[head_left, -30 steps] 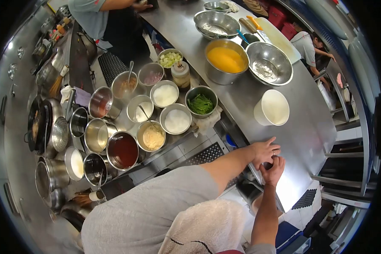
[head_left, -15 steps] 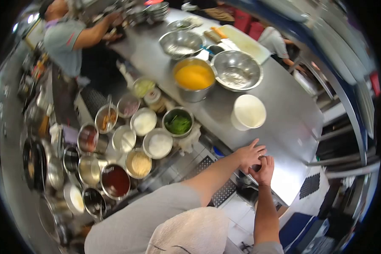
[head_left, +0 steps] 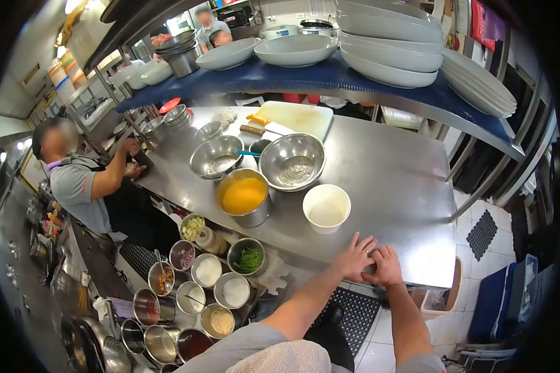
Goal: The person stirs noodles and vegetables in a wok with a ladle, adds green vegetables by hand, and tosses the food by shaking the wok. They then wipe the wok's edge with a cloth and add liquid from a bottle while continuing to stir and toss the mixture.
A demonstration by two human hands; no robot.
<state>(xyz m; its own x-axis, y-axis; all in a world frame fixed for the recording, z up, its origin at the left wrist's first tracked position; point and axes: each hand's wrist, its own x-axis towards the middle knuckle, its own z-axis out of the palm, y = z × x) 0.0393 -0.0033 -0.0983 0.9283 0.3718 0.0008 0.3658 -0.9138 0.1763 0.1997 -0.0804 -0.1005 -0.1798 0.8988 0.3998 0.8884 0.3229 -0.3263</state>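
Observation:
My left hand is over the front edge of the steel counter, its fingers spread. Right beside it, my right hand has its fingers bent and close together, their tips at the left hand's thumb side. Whatever may be inside the curled fingers is hidden. A white tub stands just beyond my hands, pale inside. Left of it is a steel pot of orange liquid. Behind are two perforated steel bowls, a right one and a left one.
A knife lies near a white cutting board. Steel containers of ingredients, including chopped greens, crowd the lower left. A co-worker stands at the left. Overhead, a blue shelf carries white plates.
The view has tilted up, bringing the shelf, plates and people at the back into sight. My hands stay together at the counter edge, with the right fingers slightly lower against the left hand.

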